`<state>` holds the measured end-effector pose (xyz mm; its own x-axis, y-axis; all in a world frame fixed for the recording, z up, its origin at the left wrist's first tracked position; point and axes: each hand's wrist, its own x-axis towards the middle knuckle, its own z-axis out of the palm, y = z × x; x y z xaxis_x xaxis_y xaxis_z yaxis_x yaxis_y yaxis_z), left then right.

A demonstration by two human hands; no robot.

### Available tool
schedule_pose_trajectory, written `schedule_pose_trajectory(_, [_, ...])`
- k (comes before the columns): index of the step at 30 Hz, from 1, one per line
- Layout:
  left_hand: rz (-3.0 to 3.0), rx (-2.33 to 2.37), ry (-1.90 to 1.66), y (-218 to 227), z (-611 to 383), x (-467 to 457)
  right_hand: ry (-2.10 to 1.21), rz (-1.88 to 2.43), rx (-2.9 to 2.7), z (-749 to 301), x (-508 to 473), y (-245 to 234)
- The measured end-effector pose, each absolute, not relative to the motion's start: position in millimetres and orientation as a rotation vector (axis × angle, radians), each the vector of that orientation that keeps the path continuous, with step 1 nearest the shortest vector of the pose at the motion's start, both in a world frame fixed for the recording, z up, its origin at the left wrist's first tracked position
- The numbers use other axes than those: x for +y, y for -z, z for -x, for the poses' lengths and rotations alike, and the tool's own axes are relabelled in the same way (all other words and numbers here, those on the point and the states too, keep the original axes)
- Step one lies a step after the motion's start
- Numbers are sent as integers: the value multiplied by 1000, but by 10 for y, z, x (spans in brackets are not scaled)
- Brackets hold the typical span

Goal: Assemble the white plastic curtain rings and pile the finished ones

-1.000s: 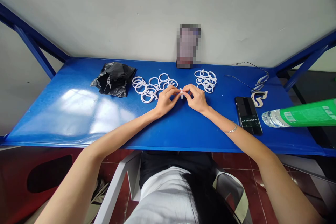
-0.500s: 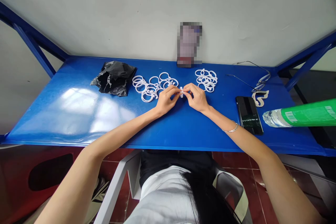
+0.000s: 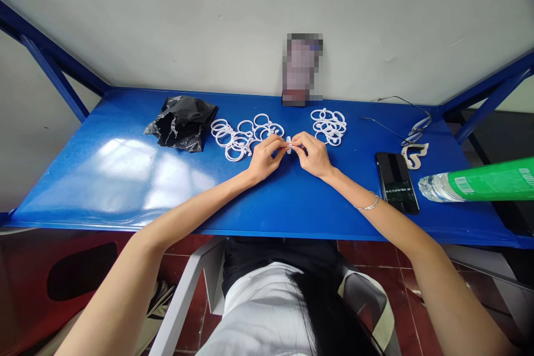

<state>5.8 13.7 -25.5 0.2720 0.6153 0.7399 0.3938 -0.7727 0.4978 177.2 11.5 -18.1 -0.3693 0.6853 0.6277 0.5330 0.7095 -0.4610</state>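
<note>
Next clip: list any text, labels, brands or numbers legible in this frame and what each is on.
No text here can be read.
green bottle label: a barcode and white print, too small to read.
phone: dark screen with a faint line, unreadable.
upright card at the wall: pixelated.
white ring: no print visible.

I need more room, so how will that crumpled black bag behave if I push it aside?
Probably floppy and light: the black plastic bag is thin, crumpled film. It would likely crumple or slide, nudging the loose white rings beside it.
</note>
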Motion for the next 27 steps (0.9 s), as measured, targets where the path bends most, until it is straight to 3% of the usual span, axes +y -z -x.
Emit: schedule_pose_trajectory(27, [-1970, 943, -1245, 184, -42, 143, -312, 936, -2032, -1764, 92, 150])
